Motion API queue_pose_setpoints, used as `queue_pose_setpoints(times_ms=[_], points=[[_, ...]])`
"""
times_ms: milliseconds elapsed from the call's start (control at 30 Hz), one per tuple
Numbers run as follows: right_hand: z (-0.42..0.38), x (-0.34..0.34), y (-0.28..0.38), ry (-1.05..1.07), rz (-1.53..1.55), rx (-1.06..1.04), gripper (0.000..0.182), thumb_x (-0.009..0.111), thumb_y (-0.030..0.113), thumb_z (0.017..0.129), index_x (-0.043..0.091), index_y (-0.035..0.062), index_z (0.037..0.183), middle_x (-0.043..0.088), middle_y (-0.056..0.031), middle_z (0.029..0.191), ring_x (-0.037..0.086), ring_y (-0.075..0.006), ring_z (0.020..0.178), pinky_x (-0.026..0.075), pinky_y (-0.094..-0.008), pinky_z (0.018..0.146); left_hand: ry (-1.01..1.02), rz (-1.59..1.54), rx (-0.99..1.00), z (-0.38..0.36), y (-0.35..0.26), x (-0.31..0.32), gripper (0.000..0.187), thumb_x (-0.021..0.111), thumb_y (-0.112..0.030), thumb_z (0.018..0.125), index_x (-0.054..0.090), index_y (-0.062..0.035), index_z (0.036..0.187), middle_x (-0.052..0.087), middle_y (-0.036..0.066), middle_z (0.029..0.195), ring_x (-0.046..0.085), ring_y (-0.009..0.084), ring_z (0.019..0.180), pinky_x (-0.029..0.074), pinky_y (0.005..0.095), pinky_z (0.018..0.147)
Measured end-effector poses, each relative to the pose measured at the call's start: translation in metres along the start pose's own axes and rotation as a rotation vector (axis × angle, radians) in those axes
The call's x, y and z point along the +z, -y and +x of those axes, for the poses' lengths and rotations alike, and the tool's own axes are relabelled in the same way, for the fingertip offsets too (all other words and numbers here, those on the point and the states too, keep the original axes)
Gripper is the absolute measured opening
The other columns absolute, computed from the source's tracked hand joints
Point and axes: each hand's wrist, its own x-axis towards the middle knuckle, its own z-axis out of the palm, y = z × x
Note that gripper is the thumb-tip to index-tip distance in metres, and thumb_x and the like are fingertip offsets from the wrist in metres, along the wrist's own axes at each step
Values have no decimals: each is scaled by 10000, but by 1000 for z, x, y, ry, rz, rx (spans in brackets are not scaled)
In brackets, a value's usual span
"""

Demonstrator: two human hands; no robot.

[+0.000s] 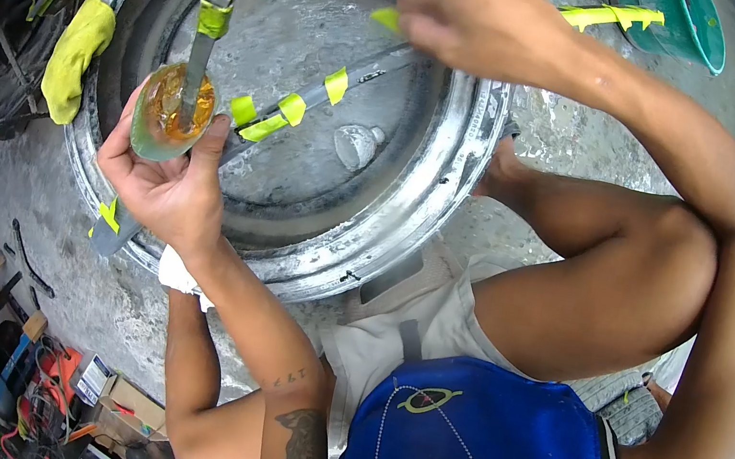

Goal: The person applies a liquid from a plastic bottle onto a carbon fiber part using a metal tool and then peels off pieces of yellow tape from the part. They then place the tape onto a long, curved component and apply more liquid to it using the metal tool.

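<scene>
My left hand is wrapped round a small clear cup with amber-orange liquid in it. A flat grey stick tool stands in the liquid, its top end bound with yellow-green tape under a silvery tip. Higher up, my right hand is closed and slightly blurred, and a bit of yellow-green tape sticks out at its fingers. Below both hands lies a grey tyre. Across it runs a long dark strip with several yellow-green tape pieces, its upper end near my right hand.
Inside the tyre lies a clear plastic dome-shaped piece. A yellow cloth hangs at the tyre's left edge. A green basin stands at upper right. Tools, cables and boxes crowd the lower left. My bent leg is right of the tyre.
</scene>
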Motion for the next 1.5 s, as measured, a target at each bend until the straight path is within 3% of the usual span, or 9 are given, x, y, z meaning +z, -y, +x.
queue_pose_setpoints(times_ms=[133, 167, 300, 600, 733, 800, 1100, 1300, 1500], points=[[4, -41, 30, 43, 74, 387, 160, 608, 127, 838, 694, 7, 778, 651, -215, 677, 664, -359, 661, 523, -434, 638, 8, -24, 32, -2, 1, 0, 661, 811, 100, 709, 384, -20, 1199, 489, 262, 1343, 571, 292, 1197, 539, 413, 998], [1, -26, 6, -103, -103, 96, 142, 616, 118, 819, 701, 8, 786, 663, -191, 709, 670, -347, 682, 530, -422, 633, 1, -26, 26, -2, 1, 0, 661, 811, 100, 709, 384, -20, 1199, 489, 262, 1343, 571, 292, 1197, 539, 413, 998], [-6, -20, 14, 61, -396, -253, 90, 630, 116, 760, 685, 45, 763, 637, -136, 754, 668, -325, 734, 548, -431, 666, -2, -12, 15, 0, 2, 1, 660, 816, 93, 710, 380, -15, 1194, 491, 260, 1339, 573, 290, 1194, 535, 415, 1005], [3, -5, 15, 198, -433, -179, 83, 624, 133, 732, 663, 61, 739, 648, -145, 724, 675, -328, 713, 547, -439, 665, 10, 4, 20, -1, 1, 0, 639, 806, 83, 728, 378, -18, 1191, 492, 259, 1338, 570, 293, 1202, 537, 420, 1005], [11, -6, 16, 89, -376, -251, 86, 617, 120, 734, 661, 46, 730, 652, -176, 702, 673, -357, 687, 546, -443, 646, 4, -21, 11, -2, 0, 0, 649, 810, 73, 728, 372, -22, 1198, 490, 260, 1340, 565, 291, 1209, 537, 421, 1008], [14, -12, 23, 268, -369, -130, 97, 603, 103, 744, 674, 36, 743, 653, -199, 692, 670, -383, 681, 544, -451, 642, 9, -14, 14, -2, 0, 0, 652, 813, 68, 728, 372, -23, 1199, 490, 260, 1341, 563, 290, 1212, 535, 418, 1011], [19, -16, 31, 374, -330, -32, 113, 586, 89, 762, 693, 52, 762, 671, -202, 721, 677, -386, 724, 541, -463, 679, 21, -13, 25, -2, 1, -2, 657, 818, 64, 724, 373, -23, 1198, 491, 258, 1343, 561, 282, 1216, 529, 409, 1020], [13, -14, 22, 240, -225, -188, 111, 589, 97, 772, 689, 57, 799, 665, -203, 726, 674, -388, 738, 537, -463, 692, 19, -4, 6, -1, 0, -1, 654, 818, 62, 724, 374, -24, 1196, 495, 257, 1340, 566, 285, 1209, 528, 409, 1018], [12, -21, 27, 333, -246, -136, 128, 590, 106, 787, 693, 52, 842, 662, -198, 747, 670, -377, 774, 534, -461, 710, 28, 7, 29, -1, 0, -1, 659, 822, 54, 724, 373, -29, 1199, 500, 257, 1334, 565, 282, 1209, 525, 410, 1022]])
